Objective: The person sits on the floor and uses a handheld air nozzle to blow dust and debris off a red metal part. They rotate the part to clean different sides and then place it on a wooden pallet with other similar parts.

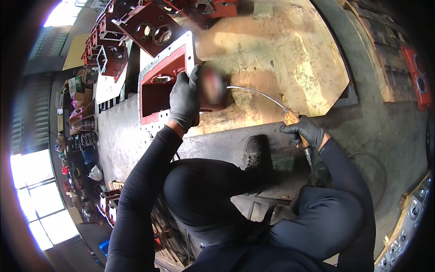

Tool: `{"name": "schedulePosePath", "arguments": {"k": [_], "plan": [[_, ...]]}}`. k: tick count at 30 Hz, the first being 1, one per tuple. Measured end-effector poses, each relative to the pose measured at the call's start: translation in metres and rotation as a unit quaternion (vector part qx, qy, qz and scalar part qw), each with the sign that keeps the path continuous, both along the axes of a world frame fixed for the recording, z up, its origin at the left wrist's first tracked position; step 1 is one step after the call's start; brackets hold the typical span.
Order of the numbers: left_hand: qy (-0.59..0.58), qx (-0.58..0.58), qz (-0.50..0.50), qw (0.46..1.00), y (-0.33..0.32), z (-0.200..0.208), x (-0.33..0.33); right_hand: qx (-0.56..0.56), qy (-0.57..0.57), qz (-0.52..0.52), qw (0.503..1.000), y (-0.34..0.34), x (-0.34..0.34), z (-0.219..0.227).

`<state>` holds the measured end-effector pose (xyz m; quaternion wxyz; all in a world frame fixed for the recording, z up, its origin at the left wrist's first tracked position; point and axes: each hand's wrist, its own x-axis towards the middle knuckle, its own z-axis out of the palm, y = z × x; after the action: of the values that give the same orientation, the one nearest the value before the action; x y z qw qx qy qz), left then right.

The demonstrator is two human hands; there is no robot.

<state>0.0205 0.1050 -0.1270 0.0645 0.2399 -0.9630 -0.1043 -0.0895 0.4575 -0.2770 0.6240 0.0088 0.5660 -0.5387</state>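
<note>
A red-painted metal housing (150, 100) with a bare machined flange and an open cavity rests at the near left edge of the worktable (290, 63). My left hand (185, 97), in a dark grey glove, grips its right-hand rim. In my gloved right hand (310, 132) is an air blow gun (291, 117) with an orange-yellow body. Its long, thin, curved nozzle reaches left, the tip close to the housing's round end. That end is blurred, so its detail cannot be made out. A hose runs down from the gun's handle.
Several more red castings (156, 29) stand close together at the far left. A wooden pallet (385, 59) lies on the floor at the right, with a red part (416, 77) beside it. Shelves of boxes (79, 109) line the left. Metal parts (410, 217) sit at the lower right.
</note>
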Motion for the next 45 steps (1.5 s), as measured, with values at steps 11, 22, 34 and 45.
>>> {"name": "schedulePosePath", "arguments": {"k": [11,22,34,45], "plan": [[-0.001,-0.007,-0.013,1.0,-0.005,-0.006,0.002,-0.033,-0.019,0.016,0.999,-0.023,-0.001,-0.011],[0.021,0.086,0.098,0.991,0.012,0.011,-0.011,-0.023,-0.061,0.013,0.998,-0.022,-0.008,-0.021],[0.049,0.114,0.084,0.989,0.015,0.01,-0.005,-0.035,-0.009,-0.033,0.999,-0.015,-0.041,0.012],[0.107,0.099,-0.012,0.989,0.007,0.004,0.004,-0.042,-0.009,-0.007,0.999,-0.034,-0.049,0.009]]}}
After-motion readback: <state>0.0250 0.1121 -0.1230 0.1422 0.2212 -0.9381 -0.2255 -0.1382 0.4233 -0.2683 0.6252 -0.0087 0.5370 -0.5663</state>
